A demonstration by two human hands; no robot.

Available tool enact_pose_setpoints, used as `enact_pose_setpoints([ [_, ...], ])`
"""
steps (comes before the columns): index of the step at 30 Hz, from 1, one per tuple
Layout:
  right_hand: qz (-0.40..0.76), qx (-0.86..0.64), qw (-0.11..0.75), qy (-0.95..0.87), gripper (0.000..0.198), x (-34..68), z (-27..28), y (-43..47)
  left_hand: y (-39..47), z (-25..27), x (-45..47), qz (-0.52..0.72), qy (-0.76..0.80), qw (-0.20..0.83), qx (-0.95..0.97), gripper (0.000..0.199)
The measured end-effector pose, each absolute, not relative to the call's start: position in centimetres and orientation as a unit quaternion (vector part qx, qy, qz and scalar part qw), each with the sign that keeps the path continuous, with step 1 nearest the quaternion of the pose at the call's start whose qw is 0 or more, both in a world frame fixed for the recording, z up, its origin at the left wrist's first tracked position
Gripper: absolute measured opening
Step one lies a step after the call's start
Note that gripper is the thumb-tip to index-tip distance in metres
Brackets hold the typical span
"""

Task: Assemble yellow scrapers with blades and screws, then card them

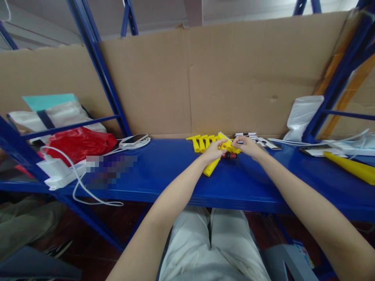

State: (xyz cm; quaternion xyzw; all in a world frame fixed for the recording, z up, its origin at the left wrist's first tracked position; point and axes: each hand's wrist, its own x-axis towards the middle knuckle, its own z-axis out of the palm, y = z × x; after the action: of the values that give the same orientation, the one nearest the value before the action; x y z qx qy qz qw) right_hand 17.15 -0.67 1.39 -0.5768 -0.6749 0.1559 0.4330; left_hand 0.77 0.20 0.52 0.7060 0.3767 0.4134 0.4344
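My left hand (215, 152) is closed round a yellow T-shaped scraper (211, 168), whose handle slants down toward me and whose wide head carries a pale strip along its edge. At the right end of that head, my right hand (248, 146) has its fingertips pinched together; what lies between them is too small to make out. Behind the left hand, several like yellow scrapers (202, 144) stand in a row by the cardboard. Partly hidden under the hands lies a red and black object (230, 155), and more yellow pieces are bunched beside it.
Black and white packets (269, 143) lie beyond my right hand. A phone (134, 140) rests on coiled white cable at left, near a red plastic bag (80, 143) and a white power strip (66, 177). Cardboard (234, 78) walls the blue shelf's back. A long yellow piece (350, 167) lies far right.
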Motion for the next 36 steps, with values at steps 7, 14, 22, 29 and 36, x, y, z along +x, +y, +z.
enact_pose_setpoints([
  [7,0.122,-0.585,0.422,-0.681,0.008,17.0,1.5,-0.7,0.7,0.4,0.7,0.409,0.362,0.395,0.739,0.054],
  [14,0.173,-0.574,0.482,-0.638,0.008,16.7,0.8,-0.3,0.8,0.3,0.7,0.410,0.359,0.381,0.747,0.053],
  [22,0.289,-0.589,0.472,-0.589,0.007,16.3,1.7,-1.2,2.0,0.0,0.7,0.434,0.380,0.354,0.736,0.057],
  [29,0.313,-0.554,0.514,-0.575,0.014,16.5,1.8,-1.1,0.7,0.3,0.2,0.364,0.390,0.127,0.836,0.053],
  [36,0.295,-0.563,0.553,-0.538,0.014,16.1,2.4,-1.4,-2.0,0.8,0.3,0.196,0.448,0.012,0.872,0.069],
])
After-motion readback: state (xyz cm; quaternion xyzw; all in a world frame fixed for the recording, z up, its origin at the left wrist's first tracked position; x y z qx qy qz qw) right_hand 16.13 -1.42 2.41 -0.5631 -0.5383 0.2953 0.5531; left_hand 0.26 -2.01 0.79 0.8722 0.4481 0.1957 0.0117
